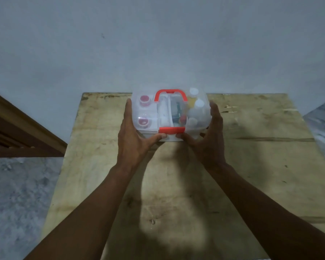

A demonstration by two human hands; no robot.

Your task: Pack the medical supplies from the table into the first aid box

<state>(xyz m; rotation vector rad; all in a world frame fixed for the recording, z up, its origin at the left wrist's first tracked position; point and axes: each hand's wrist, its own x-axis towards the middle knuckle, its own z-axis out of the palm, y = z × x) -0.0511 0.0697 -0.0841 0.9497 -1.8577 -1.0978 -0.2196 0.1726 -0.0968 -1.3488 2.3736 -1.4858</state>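
The first aid box (170, 114) is a clear plastic case with a white base, a red handle (170, 94) on its lid and a red latch (171, 130) at the front. It stands at the far middle of the wooden table (251, 166), lid down. Through the lid I see two red-capped jars on the left, white bottles on the right and dark items in the middle. My left hand (135, 136) grips the box's left side, thumb under the front edge. My right hand (206, 136) grips its right side in the same way.
A pale wall rises right behind the table's far edge. A brown wooden frame (23, 132) slants at the left. Grey speckled floor (17, 203) lies on both sides of the table. No loose supplies show on the tabletop.
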